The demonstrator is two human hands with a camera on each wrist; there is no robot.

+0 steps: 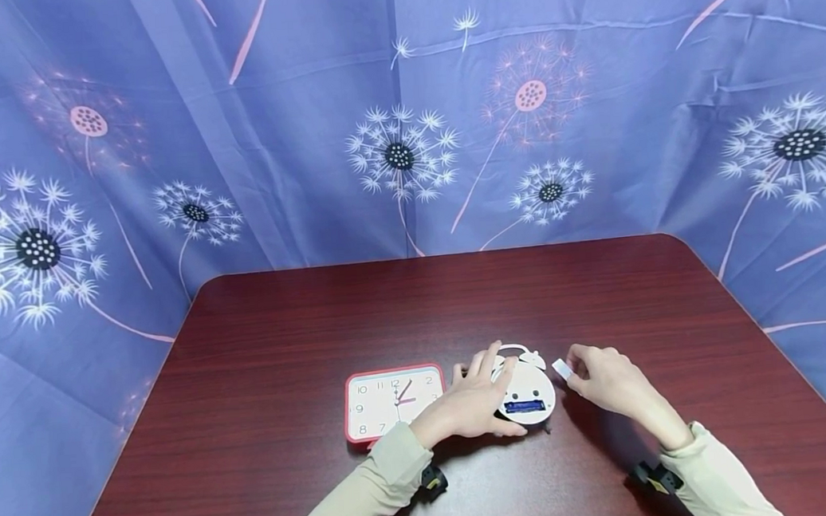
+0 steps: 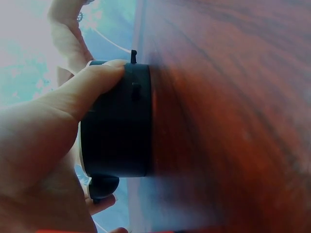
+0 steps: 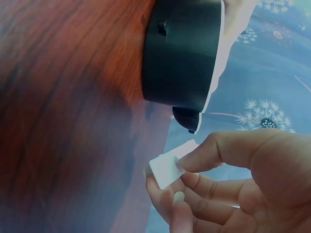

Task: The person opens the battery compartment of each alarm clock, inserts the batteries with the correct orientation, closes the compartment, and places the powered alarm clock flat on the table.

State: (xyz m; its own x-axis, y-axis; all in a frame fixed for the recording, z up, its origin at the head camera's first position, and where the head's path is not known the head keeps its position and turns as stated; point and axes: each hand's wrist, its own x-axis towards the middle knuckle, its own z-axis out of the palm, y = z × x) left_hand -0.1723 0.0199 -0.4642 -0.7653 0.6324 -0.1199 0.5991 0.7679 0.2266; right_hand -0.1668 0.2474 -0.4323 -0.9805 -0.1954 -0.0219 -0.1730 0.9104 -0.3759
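A round twin-bell alarm clock (image 1: pixel 526 381) lies flat on the table with its white back up and its black side (image 2: pixel 116 131) visible in the left wrist view. A dark blue battery (image 1: pixel 524 407) shows in the slot on its back. My left hand (image 1: pixel 473 402) grips the clock from the left, thumb against its side and fingers spread over its upper part. Right of the clock, my right hand (image 1: pixel 612 380) pinches a small white battery cover (image 3: pixel 167 170) between thumb and fingers. The cover is held apart from the clock.
A red rectangular clock (image 1: pixel 362 397) with a white dial lies face up left of the alarm clock, partly behind my left forearm. The dark red wooden table (image 1: pixel 417 314) meets a blue dandelion-print curtain (image 1: pixel 292 170) at the back and sides.
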